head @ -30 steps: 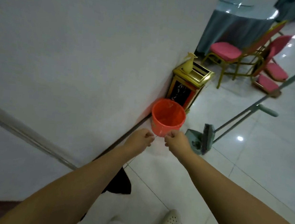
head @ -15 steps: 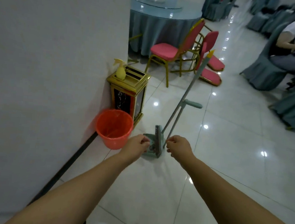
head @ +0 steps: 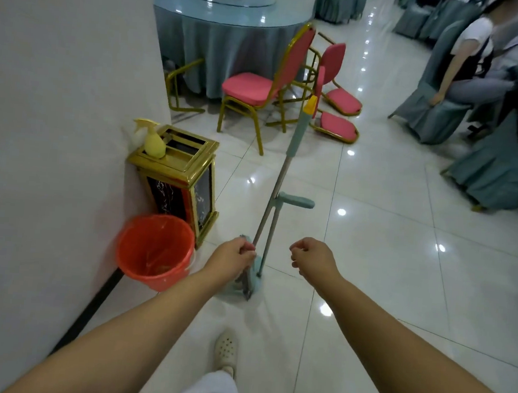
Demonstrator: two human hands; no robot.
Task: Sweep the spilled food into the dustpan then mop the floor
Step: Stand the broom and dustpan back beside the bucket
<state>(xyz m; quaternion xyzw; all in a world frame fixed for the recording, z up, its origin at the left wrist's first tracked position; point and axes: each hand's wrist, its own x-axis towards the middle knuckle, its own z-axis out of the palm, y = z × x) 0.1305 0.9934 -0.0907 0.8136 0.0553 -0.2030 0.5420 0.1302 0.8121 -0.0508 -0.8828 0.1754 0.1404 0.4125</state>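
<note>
A teal squeeze mop point(head: 279, 179) stands upright on the white tiled floor, its folded head point(head: 252, 284) down and its yellow-tipped handle pointing away from me. An orange bucket point(head: 154, 250) lined with a clear bag sits against the wall, left of the mop. Both my arms stretch forward. My left hand point(head: 233, 256) has its fingers curled and overlaps the mop's lower rods in view; I see nothing in its grip. My right hand point(head: 313, 256) hovers right of the mop, fingers curled, holding nothing. No dustpan or spilled food shows.
A gold-framed bin point(head: 188, 172) with a yellow spray bottle point(head: 153, 141) on top stands by the wall behind the bucket. Pink chairs point(head: 260, 84), some tipped over, surround a round covered table point(head: 228, 17). A person point(head: 466, 67) sits at far right. My shoe point(head: 225, 348) is below.
My view has swung from the bucket by the wall toward the mop and the room. My hands have left the bucket's rim and moved apart.
</note>
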